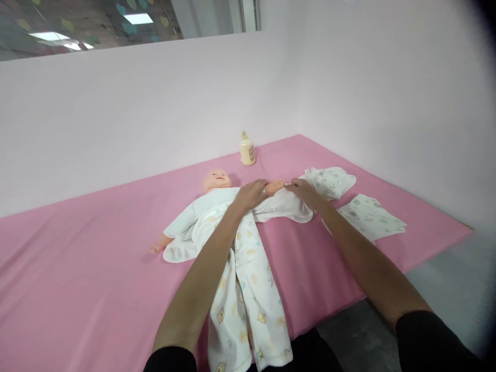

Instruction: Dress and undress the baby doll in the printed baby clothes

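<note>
A baby doll [217, 179] lies on its back on a pink mat, wearing a white top [185, 219] and white patterned trousers [253, 274] whose legs reach the near edge. Its bare hand [275, 186] pokes out between my two hands. My left hand [251, 196] is closed around the doll's sleeved forearm, just behind that bare hand. Beside the doll's fingertips, my right hand [305, 192] has its fingers pressed together; what they pinch, if anything, is hidden. White cloth [284, 208] of the garment spreads beneath both hands.
A pump bottle of cream-coloured liquid [248, 150] stands behind the doll near the wall. To the right lie two white printed cloths, one folded [372, 216] and one bunched [333, 182]. The pink mat [96, 248] meets walls at the back and right.
</note>
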A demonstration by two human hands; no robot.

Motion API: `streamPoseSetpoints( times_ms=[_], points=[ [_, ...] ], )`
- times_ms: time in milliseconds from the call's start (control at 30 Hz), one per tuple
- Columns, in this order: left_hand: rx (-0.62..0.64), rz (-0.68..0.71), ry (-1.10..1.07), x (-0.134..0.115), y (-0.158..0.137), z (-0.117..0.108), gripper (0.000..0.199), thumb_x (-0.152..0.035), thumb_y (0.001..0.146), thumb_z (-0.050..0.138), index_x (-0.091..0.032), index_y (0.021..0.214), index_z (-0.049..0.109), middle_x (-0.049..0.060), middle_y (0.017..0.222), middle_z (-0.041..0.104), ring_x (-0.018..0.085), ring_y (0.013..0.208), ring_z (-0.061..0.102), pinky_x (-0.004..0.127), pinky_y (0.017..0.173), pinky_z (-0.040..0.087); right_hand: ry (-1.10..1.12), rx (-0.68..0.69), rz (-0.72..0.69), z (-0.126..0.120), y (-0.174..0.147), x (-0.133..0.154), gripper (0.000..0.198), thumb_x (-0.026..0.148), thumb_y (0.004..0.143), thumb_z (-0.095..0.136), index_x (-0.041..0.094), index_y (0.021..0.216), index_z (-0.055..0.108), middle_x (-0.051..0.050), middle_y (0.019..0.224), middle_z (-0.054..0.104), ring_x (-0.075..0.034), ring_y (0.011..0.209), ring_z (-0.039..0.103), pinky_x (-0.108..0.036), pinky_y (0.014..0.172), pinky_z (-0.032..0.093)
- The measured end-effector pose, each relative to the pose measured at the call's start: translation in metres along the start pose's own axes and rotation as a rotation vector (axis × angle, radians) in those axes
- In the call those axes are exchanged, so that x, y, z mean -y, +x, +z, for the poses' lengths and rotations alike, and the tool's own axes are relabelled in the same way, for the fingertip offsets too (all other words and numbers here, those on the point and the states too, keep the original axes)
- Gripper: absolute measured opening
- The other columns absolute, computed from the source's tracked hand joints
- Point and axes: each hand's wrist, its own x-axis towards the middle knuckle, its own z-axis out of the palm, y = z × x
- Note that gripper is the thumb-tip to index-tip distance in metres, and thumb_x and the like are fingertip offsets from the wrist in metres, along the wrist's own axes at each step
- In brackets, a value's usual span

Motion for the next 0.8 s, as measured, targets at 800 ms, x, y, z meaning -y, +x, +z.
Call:
streamPoseSetpoints(
  times_ms=[800],
  points=[
    [-0.379, -0.356, -0.101, 0.014, -0.123, -0.069, 0.031, -0.044, 0.098, 0.046, -0.022, 0.112, 0.062, 0.006, 0.123, 0.065, 0.02, 0.118, 0.056, 0.035, 0.107, 0.041, -0.633, -0.173, -0.367, 0.056, -0.034, 0.048, 0.015, 0.022, 0.09, 0.047, 0.017, 0.092, 0.06, -0.018, 0.107, 0.064, -0.032, 0.104, 0.055, -0.043, 0.09, 0.04]
  ],
)
